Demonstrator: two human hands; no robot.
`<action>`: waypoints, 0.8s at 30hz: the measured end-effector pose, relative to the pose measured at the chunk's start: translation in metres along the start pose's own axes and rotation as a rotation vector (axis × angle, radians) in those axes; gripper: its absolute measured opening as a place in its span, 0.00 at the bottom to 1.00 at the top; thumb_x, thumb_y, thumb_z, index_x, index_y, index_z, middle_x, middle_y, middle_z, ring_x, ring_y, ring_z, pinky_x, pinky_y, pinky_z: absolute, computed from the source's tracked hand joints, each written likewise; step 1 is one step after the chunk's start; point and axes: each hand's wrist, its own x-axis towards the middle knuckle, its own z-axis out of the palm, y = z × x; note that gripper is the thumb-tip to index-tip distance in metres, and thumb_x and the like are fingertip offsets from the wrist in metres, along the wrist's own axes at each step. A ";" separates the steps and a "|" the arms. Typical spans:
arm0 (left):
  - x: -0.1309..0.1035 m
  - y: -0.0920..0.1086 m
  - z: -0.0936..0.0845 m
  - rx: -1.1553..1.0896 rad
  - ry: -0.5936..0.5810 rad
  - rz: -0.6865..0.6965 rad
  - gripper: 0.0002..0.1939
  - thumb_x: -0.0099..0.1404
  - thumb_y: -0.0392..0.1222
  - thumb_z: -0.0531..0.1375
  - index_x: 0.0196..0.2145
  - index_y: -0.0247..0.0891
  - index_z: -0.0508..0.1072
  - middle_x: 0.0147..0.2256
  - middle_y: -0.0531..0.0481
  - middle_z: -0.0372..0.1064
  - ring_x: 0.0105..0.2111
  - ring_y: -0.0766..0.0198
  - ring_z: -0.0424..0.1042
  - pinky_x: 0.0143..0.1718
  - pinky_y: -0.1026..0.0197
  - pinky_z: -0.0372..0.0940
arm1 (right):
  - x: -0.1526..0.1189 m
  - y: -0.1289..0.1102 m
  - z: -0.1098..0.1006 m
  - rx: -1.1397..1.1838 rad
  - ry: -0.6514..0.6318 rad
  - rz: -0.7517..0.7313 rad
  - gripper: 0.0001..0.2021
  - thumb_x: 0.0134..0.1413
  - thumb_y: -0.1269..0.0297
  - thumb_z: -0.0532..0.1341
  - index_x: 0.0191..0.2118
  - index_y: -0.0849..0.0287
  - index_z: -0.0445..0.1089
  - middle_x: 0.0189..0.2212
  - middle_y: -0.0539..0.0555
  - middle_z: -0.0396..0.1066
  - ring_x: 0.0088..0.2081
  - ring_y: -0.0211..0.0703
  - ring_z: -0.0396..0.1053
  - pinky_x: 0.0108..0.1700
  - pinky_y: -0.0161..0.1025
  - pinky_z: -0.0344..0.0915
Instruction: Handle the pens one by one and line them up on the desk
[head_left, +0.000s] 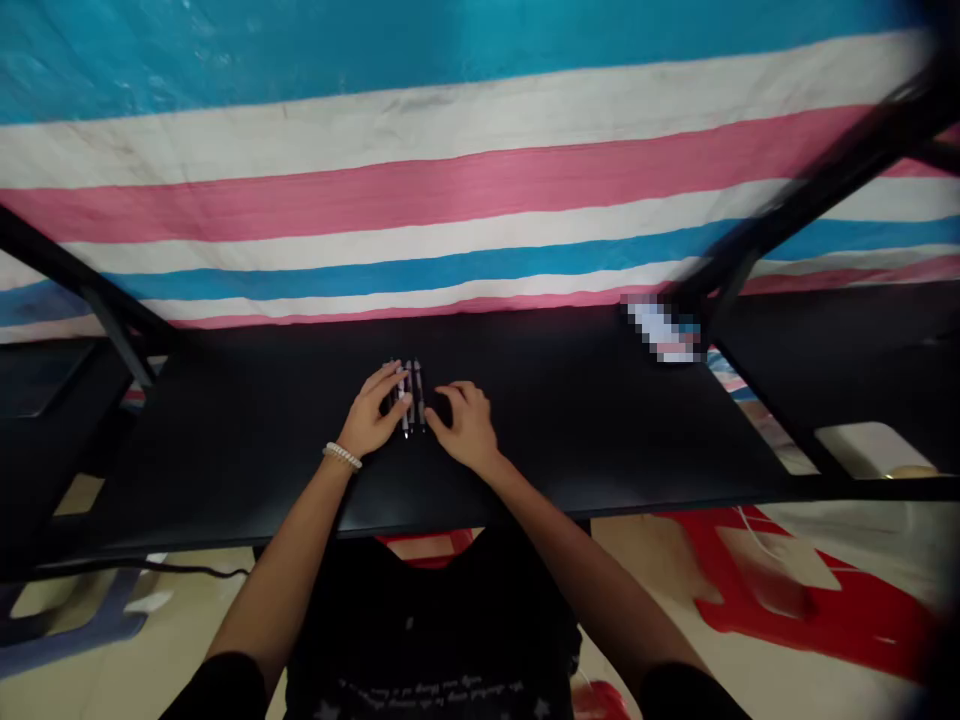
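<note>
Several slim pens (411, 398) lie side by side on the black table (585, 420), pointing toward and away from me. My left hand (375, 408), with a pale beaded bracelet on its wrist, rests over the left side of the row, fingers apart, its fingertips on the pens and covering part of them. Just right of the row, my right hand (465, 425) is on the table with its fingers bent and apart. Its thumb is close to the rightmost pen, and nothing shows in its grasp.
A blurred-out whitish item (664, 330) lies at the table's back right. Black frame posts (817, 185) rise at both sides, before a striped sheet (450, 190). Right of the table is a white object (870, 448); a red stool (862, 610) stands below.
</note>
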 end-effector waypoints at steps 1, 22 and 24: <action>0.000 -0.002 0.000 -0.035 0.047 -0.035 0.22 0.71 0.50 0.57 0.58 0.40 0.72 0.62 0.40 0.66 0.64 0.52 0.64 0.65 0.42 0.59 | 0.010 -0.012 0.007 0.048 -0.036 0.003 0.18 0.60 0.55 0.60 0.52 0.57 0.71 0.47 0.61 0.71 0.50 0.56 0.69 0.55 0.54 0.62; 0.004 -0.005 0.008 0.073 0.100 0.001 0.13 0.69 0.46 0.59 0.46 0.41 0.79 0.54 0.42 0.72 0.57 0.49 0.68 0.61 0.39 0.63 | 0.007 -0.046 -0.015 -0.230 -0.396 -0.079 0.10 0.56 0.73 0.57 0.43 0.57 0.71 0.37 0.59 0.71 0.32 0.46 0.71 0.36 0.41 0.66; 0.005 -0.002 0.006 0.048 0.129 -0.014 0.13 0.69 0.47 0.59 0.45 0.40 0.79 0.52 0.41 0.73 0.54 0.49 0.70 0.59 0.40 0.65 | 0.014 -0.043 -0.018 -0.153 -0.393 -0.062 0.09 0.53 0.75 0.58 0.38 0.57 0.71 0.34 0.57 0.71 0.32 0.47 0.71 0.36 0.41 0.65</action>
